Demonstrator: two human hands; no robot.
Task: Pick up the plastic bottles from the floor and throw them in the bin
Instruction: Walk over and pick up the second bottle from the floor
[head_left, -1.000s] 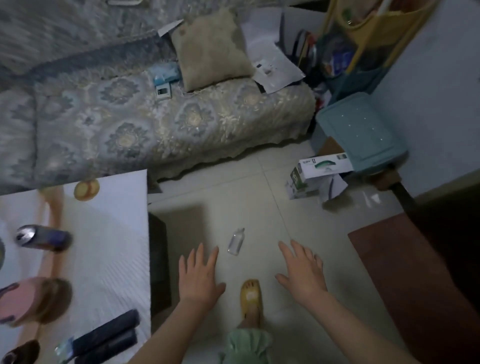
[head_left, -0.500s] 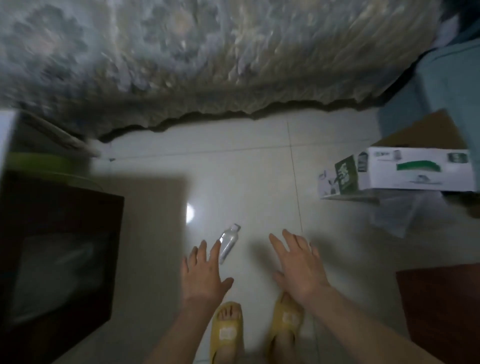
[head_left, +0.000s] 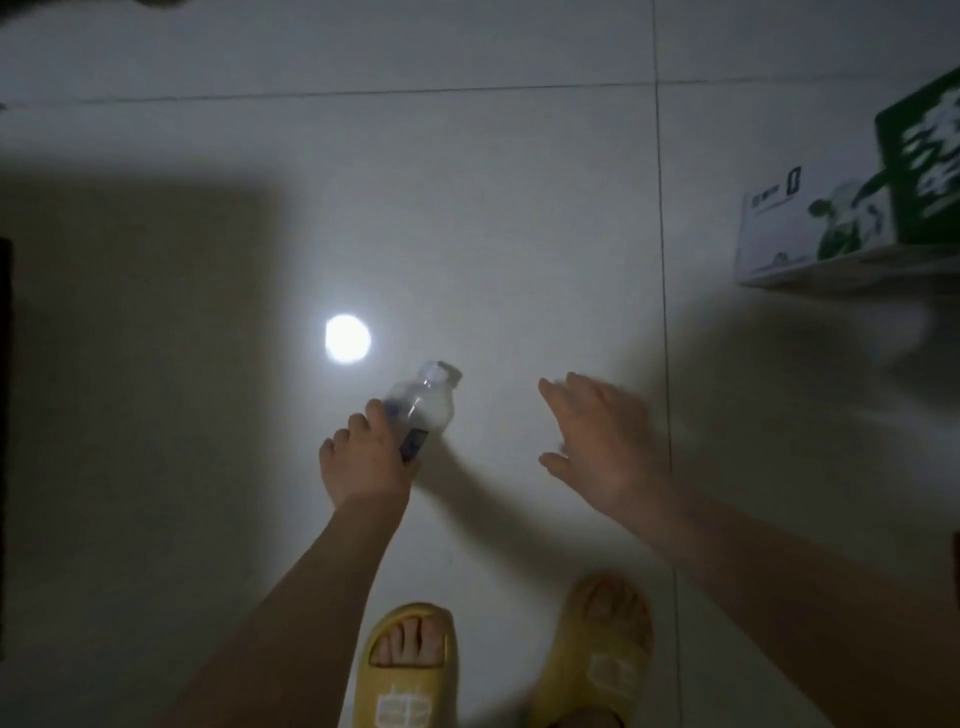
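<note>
One small clear plastic bottle (head_left: 423, 408) with a pale cap and a blue label lies on the pale tiled floor (head_left: 519, 208), near the middle of the scene, its cap end pointing far and slightly right. The left hand (head_left: 366, 457) is on its near end, fingers (head_left: 358, 423) curled over the label, so the grasp looks closed or closing around the bottle, which seems to rest on the tiles. The right hand (head_left: 605, 441) hovers well to the right of it, fingers spread and loose, holding nothing. A white and green printed cardboard carton (head_left: 852, 208) sits at the far right, and two yellow rubber slippers (head_left: 410, 670) stand at the near edge. The step in hand appears to be the pickup itself. Next, the grip needs to firm up and lift the bottle clear, then carry it to the bin, which is not in view.
</note>
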